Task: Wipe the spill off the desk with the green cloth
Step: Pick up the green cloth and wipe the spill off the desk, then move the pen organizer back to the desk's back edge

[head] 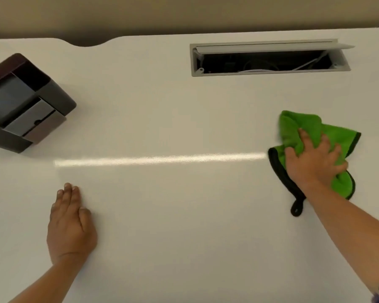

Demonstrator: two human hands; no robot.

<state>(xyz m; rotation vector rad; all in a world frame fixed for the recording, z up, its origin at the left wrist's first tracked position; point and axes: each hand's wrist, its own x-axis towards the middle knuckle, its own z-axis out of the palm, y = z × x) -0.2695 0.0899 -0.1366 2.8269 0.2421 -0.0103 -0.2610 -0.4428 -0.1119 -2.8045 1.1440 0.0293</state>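
Note:
A crumpled green cloth [298,130] with a black edge and a black hanging loop lies on the white desk [162,119] at the right. My right hand [313,160] presses down on it, fingers spread and gripping the fabric. My left hand [70,224] rests flat on the desk at the lower left, fingers together, holding nothing. I cannot make out any spill on the desk surface; a bright strip of reflected light runs across the middle.
A dark desk organiser [24,103] with compartments stands at the left edge. An open cable hatch [269,59] with its lid raised is set into the desk at the back right. A wall runs behind the desk.

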